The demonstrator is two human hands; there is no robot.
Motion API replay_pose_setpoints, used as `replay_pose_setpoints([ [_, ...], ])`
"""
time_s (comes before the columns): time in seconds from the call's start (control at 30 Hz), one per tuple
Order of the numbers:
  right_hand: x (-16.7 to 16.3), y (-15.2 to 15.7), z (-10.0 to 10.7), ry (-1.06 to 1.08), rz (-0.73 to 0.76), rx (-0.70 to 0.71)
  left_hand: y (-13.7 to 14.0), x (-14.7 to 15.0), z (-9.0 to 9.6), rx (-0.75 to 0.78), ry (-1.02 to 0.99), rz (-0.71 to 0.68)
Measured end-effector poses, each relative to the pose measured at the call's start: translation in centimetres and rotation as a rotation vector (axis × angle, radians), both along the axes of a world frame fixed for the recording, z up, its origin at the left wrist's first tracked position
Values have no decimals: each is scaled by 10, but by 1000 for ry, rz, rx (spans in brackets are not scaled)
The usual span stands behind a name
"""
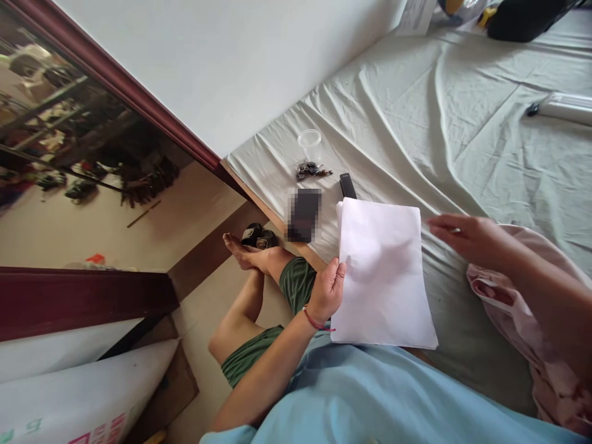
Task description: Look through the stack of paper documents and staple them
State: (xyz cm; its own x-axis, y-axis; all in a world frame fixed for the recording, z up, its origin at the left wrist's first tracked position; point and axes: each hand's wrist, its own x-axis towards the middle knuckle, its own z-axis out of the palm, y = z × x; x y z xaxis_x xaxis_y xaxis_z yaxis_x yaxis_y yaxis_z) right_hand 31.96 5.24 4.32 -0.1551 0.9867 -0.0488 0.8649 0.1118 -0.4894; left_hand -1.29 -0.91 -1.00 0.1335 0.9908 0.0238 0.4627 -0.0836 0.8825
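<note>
My left hand (327, 288) grips a stack of white paper sheets (383, 277) by its left edge, with the thumb on top and the other fingers hidden beneath. The top sheet looks blank and carries the shadow of my right hand (456, 233). That hand is held just right of the stack, apart from it, with its fingers stretched out and nothing visible in it. At the stack's far left corner lies a slim black object (346, 185), partly covered by the paper.
A dark pixelated rectangle (305, 214), a bunch of keys (311, 170) and a clear plastic cup (309, 143) are on the sheet-covered bed (398, 123). Pink cloth (522, 333) is bunched under my right arm. Black shoes (259, 235) stand on the floor beside my feet.
</note>
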Motion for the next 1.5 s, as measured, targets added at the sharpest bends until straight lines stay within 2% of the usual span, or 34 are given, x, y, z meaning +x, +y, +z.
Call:
replay_pose_setpoints([
  [0.1, -24, 22, 29, -44, 179, 299, -1, 2, 9, 44, 29, -72],
  [0.17, -46, 40, 37, -20, 349, 349, -2, 3, 13, 64, 32, -101],
  [0.23, -64, 57, 36, 8, 451, 324, -3, 4, 12, 69, 17, -127],
  [0.3, -76, 70, 30, 33, 526, 237, -4, 3, 7, 55, -5, -147],
  [0.4, -82, 80, 24, 86, 600, 148, -4, -1, -4, 25, -29, -93],
  [0.5, -84, 82, 18, 105, 571, 169, 5, -5, -6, -62, -49, -29],
  [0.6, -88, 81, 11, 97, 560, 208, 23, -5, 4, -136, -118, -32],
  [0.7, -91, 81, 4, 133, 578, 237, 46, 1, 14, -204, -234, 24],
  [0.87, -96, 79, -4, 142, 542, 352, 70, 14, 8, -216, -318, 35],
  [1.03, -99, 79, -7, 108, 502, 475, 72, 23, 4, -190, -348, 35],
  [1.23, -101, 79, -5, 187, 557, 486, 73, 26, 14, -172, -365, 11],
  [1.37, -102, 78, -5, 144, 501, 498, 73, 25, 16, -115, -282, 33],
  [1.5, -102, 78, -5, 119, 512, 471, 74, 26, 16, -123, -328, 9],
])
